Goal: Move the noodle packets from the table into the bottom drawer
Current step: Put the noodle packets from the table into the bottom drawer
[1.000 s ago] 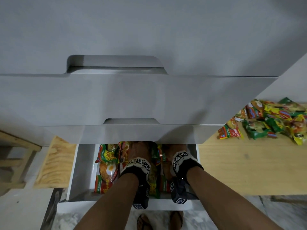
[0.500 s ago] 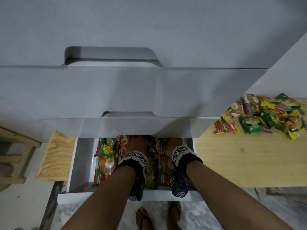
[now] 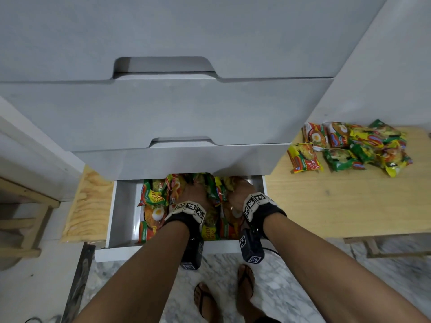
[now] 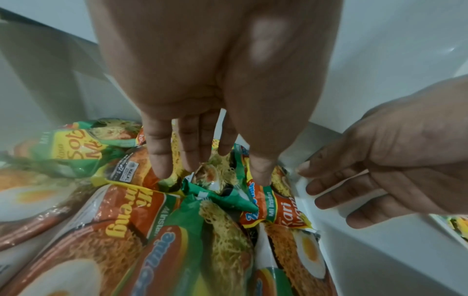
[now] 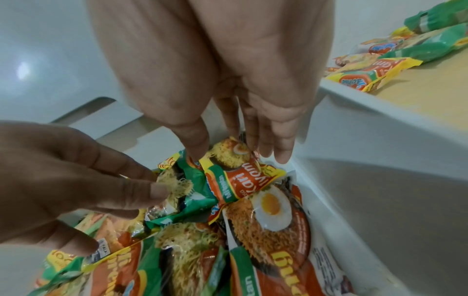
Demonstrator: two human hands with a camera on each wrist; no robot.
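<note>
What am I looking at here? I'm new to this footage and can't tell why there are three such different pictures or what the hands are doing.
No machine here: a person wears three cameras. The head view looks down at both arms; the strapped black blocks are the wrist cameras. Each wrist view looks along one hand's fingers.

The left hand and right hand reach into the open bottom drawer, which holds noodle packets. In the wrist views, both hands' fingers are straight over the packets; neither grips one. The left fingertips seem to touch the pile, the right may just hover.

More packets lie in a heap on the wooden table, beside the drawers, to be moved.
</note>
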